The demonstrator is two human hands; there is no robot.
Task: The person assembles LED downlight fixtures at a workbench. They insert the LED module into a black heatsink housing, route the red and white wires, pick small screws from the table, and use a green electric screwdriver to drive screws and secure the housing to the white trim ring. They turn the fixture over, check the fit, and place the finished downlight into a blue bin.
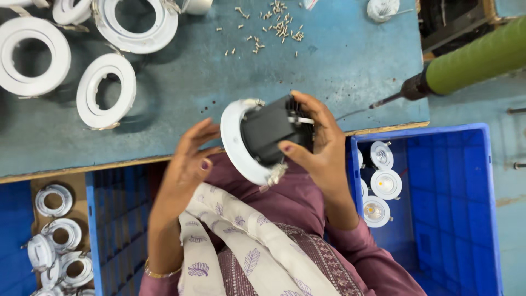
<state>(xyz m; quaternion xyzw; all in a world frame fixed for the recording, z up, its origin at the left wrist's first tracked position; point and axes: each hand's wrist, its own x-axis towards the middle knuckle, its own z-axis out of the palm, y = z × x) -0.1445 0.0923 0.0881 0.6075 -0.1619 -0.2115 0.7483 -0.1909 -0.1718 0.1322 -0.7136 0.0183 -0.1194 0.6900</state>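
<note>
Blue-grey worktable [329, 60], edge toward the person. Right hand [320, 142] grips one downlight [263, 137], black body in a white ring, held over the table edge. Left hand [189, 161] open, fingers spread just beside the ring, holding nothing. Four white trim rings [107, 90] at top left, loose screws [274, 27] scattered. Blue crate [460, 219] at right holds four or five finished lights [383, 183]. Green-handled screwdriver [455, 68] at right.

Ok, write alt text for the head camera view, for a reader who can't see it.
The right hand grips a downlight with a black body and white rim, while the open left hand touches the rim. White trim rings and loose screws lie on the blue-grey bench; a blue crate at right holds finished lights.
</note>
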